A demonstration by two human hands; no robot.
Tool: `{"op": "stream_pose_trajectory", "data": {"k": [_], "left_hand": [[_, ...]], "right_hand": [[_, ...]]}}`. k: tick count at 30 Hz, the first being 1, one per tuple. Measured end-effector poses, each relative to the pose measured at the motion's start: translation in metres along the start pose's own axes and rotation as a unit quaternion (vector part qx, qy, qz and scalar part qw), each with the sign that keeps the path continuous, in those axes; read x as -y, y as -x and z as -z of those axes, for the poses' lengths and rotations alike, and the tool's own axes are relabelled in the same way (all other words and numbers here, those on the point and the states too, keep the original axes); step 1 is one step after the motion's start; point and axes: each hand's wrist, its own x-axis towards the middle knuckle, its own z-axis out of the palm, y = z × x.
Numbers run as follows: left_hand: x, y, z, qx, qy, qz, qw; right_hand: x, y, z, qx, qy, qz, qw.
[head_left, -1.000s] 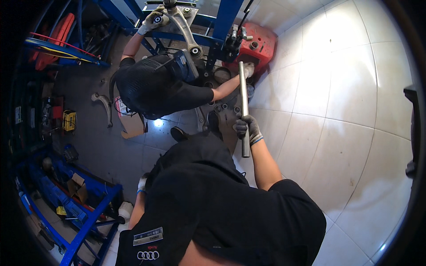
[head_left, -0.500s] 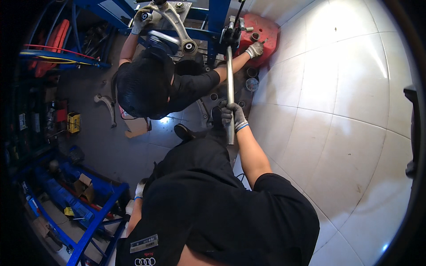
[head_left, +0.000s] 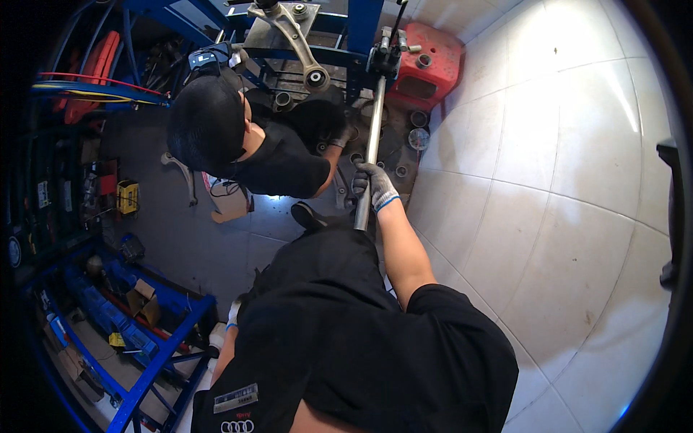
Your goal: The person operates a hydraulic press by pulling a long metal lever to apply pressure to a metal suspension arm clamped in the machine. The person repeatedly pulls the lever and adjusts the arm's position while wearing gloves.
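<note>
My right hand (head_left: 374, 186), in a grey-palmed knit work glove, is closed round the lower part of a long steel pipe (head_left: 375, 126). The pipe's upper end meets a black pump-like unit (head_left: 384, 61) on the blue press frame (head_left: 364, 25). My left hand (head_left: 234, 313), also gloved, hangs low beside my trousers; its fingers are mostly hidden. An aluminium control arm (head_left: 294, 40) lies on a metal plate on the frame, its bushing end toward me.
A co-worker (head_left: 209, 123) crouches ahead left, one gloved hand near metal sleeves on the floor. A red stool (head_left: 433, 61) holds small metal parts. Another control arm (head_left: 180, 177) and a torn cardboard box (head_left: 229, 206) lie on the floor. A blue rack (head_left: 170, 346) stands lower left.
The co-worker has drawn the hand back from the red stool down toward the floor parts and shifted left. My right hand's grip stays on the pipe, whose lower end has swung slightly left.
</note>
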Motion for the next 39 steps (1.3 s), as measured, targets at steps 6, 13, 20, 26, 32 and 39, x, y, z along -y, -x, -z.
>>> {"op": "stream_pose_trajectory", "data": {"k": [6,13,20,26,32,39], "left_hand": [[-0.259,0.013,0.109,-0.126,0.081,0.028,0.988],[-0.553,-0.006,0.133,0.116,0.232,-0.242,0.935],[-0.368,-0.057,0.11,-0.009,0.086,-0.048,0.995],[-0.185,0.008,0.074,-0.047,0.119,0.204,0.971],[-0.119,0.042,-0.036,-0.126,0.117,0.148,0.974],[-0.072,0.025,-0.119,-0.054,0.17,0.125,0.976]], "right_hand": [[-0.013,-0.016,-0.013,-0.335,0.423,0.126,0.833],[-0.015,-0.005,-0.029,-0.504,0.623,0.153,0.579],[0.002,0.028,-0.046,-0.519,0.638,0.108,0.559],[0.021,0.027,-0.044,-0.511,0.677,0.099,0.52],[0.012,0.027,-0.041,-0.573,0.613,0.12,0.531],[0.004,0.013,-0.028,-0.595,0.624,0.108,0.495]]}}
